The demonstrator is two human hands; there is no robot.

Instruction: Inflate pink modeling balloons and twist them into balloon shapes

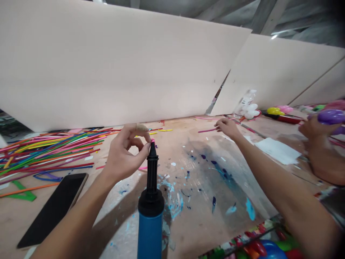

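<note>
A blue hand pump (pixel 150 219) with a black nozzle stands upright in front of me. My left hand (pixel 126 153) pinches a small pink balloon end (pixel 152 141) at the nozzle's tip, thumb and forefinger closed on it. My right hand (pixel 228 127) reaches far across the table and closes on a long pink uninflated balloon (pixel 207 130) lying on the wood. A plaster is wrapped round my left forefinger.
A pile of long uninflated balloons (pixel 48 151) in many colours lies at the left. A black phone (pixel 55 208) rests near the front left. Another person's hand (pixel 314 127) holds a purple balloon (pixel 331 117) at the right. White paper (pixel 277 151), a plastic bag and inflated balloons sit beyond.
</note>
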